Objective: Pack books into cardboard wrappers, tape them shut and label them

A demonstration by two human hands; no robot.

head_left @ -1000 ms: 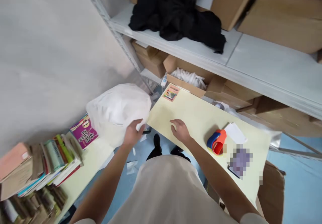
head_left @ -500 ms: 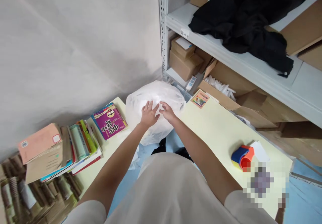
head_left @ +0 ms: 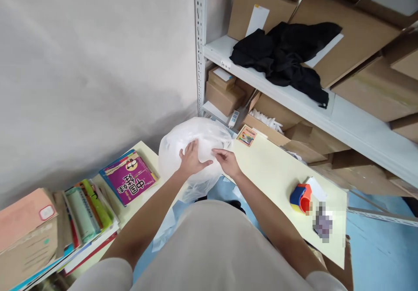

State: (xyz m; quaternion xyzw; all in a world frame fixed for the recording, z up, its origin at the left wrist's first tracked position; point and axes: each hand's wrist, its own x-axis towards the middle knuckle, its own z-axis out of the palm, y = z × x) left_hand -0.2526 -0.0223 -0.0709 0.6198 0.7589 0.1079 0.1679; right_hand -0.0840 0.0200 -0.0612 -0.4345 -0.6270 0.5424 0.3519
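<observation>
A large, puffed-up white plastic bag (head_left: pixel 173 147) stands between the two table sections, in front of my body. My left hand (head_left: pixel 192 158) lies over the middle of it, palm down with fingers and thumb spread. On the bag's right side, my right hand (head_left: pixel 227 162) has its thumb and fingertips pinched together against the thin film. Exactly how much film sits between those fingertips is too small to see. What the bag contains is hidden by the cloudy plastic.
Left of the bag lie a purple book (head_left: pixel 130 180) and a stack of books and folders (head_left: pixel 86 212). The right table (head_left: pixel 267 169) bears a small picture card (head_left: pixel 247 136) and a red-blue container (head_left: pixel 301 197). Behind it, a metal shelf (head_left: pixel 346 116) holds cartons and black cloth (head_left: pixel 281 60).
My right hand's fingers have gone from spread to pinched together at the bag. My left hand stays spread on it. The view has shifted, showing more of the upper shelf.
</observation>
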